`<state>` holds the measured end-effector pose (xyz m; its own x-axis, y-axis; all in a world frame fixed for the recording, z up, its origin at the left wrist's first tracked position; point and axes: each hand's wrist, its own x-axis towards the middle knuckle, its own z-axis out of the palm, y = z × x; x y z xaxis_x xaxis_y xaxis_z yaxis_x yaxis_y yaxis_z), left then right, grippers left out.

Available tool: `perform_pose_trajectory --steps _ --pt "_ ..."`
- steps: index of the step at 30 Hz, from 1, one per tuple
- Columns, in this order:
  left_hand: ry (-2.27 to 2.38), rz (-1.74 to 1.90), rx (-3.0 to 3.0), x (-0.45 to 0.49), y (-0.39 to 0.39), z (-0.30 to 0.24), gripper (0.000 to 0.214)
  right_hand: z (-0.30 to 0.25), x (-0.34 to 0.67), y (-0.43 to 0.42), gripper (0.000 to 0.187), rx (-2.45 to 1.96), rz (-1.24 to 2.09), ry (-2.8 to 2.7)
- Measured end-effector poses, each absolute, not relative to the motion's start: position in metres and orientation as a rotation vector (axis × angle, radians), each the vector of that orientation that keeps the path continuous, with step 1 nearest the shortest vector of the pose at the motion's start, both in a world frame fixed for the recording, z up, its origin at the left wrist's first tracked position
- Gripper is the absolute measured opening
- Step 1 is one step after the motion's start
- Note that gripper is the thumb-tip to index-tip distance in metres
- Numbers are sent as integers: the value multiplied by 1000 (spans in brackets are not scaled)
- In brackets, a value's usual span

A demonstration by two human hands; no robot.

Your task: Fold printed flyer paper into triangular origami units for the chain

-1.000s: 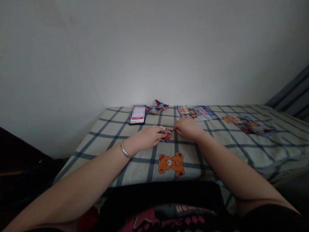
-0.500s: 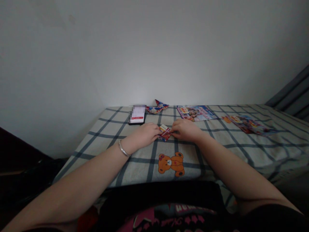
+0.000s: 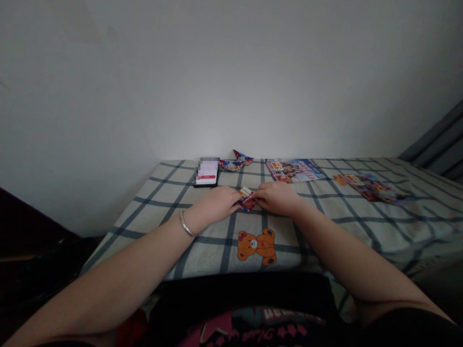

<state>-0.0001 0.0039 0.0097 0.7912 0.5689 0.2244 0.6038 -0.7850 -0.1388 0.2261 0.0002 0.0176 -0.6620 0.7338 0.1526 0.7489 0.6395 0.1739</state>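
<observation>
- As the head view shows, the left hand pinches one side of a small printed paper, its fingertips closed on the edge.
- The right hand grips the opposite side between bent fingers; the paper sits between both hands, on or just above the checked cloth.
- Judging by its compact, creased look, some folding is done; its layers are too small to count, and with both hands on it the piece seems unfinished.
- Near the wall, beside the phone, a pointed paper shape looks already folded.
- Farther right, the nearer leaflet and the farther leaflet lie flat, apparently unworked.
</observation>
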Motion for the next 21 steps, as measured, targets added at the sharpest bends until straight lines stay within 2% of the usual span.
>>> perform_pose_trajectory --steps 5,11,16,21 --pt "-891 -270 -2784 -1 7 6 23 11 229 5 28 -989 -227 -2780" --pt "-844 -319 -2822 -6 15 3 24 7 228 9 27 -884 -172 -2777" --pt "-832 -406 -2932 -6 16 3 17 9 227 6 21 -1024 -213 -2752" --pt "-843 -430 -2905 -4 15 -1 20 12 228 5 19 -1245 -125 -2644"
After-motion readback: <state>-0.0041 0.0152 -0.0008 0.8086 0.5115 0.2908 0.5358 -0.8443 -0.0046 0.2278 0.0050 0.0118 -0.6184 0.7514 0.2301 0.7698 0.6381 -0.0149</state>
